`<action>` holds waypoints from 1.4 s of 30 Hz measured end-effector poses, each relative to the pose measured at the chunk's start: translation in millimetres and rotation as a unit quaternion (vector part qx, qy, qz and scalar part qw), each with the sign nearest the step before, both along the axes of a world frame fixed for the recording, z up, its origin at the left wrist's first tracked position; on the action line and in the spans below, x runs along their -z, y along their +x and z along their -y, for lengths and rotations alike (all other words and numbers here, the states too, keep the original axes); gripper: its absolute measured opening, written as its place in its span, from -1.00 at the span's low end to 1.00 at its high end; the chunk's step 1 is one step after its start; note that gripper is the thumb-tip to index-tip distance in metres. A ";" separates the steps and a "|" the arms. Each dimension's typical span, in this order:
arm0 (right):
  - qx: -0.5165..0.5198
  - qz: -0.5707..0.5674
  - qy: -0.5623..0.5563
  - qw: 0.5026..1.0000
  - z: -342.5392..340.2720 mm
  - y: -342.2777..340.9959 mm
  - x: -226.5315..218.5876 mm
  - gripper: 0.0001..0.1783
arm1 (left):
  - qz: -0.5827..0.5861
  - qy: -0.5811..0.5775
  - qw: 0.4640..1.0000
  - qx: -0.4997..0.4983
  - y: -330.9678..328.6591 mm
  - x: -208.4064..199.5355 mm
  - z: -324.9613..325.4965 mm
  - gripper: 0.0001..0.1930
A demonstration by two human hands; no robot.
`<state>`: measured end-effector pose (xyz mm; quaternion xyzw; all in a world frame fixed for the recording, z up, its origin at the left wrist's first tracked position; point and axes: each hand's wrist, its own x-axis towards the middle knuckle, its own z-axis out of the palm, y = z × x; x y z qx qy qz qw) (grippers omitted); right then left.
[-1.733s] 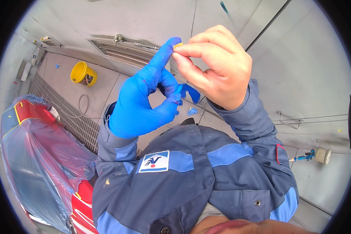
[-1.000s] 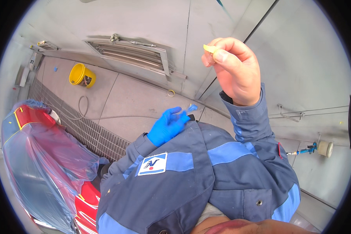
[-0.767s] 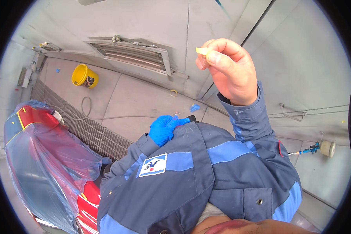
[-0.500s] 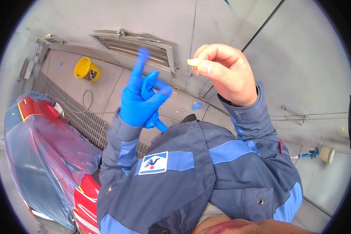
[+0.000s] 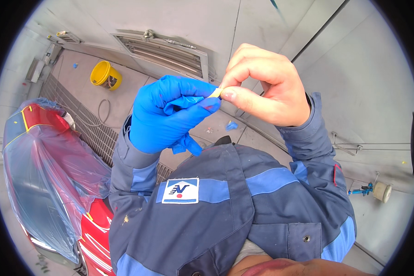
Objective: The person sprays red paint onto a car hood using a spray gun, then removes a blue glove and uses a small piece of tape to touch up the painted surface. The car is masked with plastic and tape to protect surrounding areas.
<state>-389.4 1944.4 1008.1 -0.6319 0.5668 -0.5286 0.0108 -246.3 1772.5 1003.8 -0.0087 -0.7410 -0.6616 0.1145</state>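
Note:
A small strip of yellow tape point(image 5: 215, 93) is stretched between my two hands, up in front of my chest. My left hand point(image 5: 168, 110) wears a blue rubber glove and pinches one end between thumb and forefinger. In that same palm a crumpled second blue glove point(image 5: 186, 144) is tucked, its loose end hanging out below. My right hand point(image 5: 267, 87), bare, is closed in a pinch on the tape's other end, thumb and forefinger together and the other fingers curled.
A red car point(image 5: 96, 225) under clear plastic sheeting point(image 5: 46, 175) stands at the left. Beyond it are a floor grating point(image 5: 89, 133), a hose point(image 5: 104, 112), and a yellow bucket point(image 5: 105, 75). A spray gun point(image 5: 368, 189) hangs at the right wall. Blue scraps point(image 5: 231, 125) lie on the floor.
My left hand has moved right and its raised forefinger has bent down to pinch the tape. My right hand keeps its pinch on the tape, and the two hands now meet.

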 end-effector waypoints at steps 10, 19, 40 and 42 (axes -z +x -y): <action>0.086 -0.222 -0.102 0.966 23.0 -3.2 4.6 -0.95 | 0.070 0.068 0.993 -0.067 2.6 -13.6 -4.2 -0.84; 0.033 -0.129 -0.121 0.984 24.9 -2.7 10.0 -0.92 | 0.012 0.072 0.993 -0.089 4.7 -12.9 -6.6 -0.86; -0.098 0.321 0.277 0.900 23.4 1.5 -20.5 -0.53 | -0.178 -0.359 0.915 -0.046 5.7 -20.6 19.2 -0.72; -0.113 0.339 0.277 0.892 22.6 1.2 -22.5 -0.59 | -0.221 -0.426 0.876 -0.050 6.1 -23.5 24.4 -0.69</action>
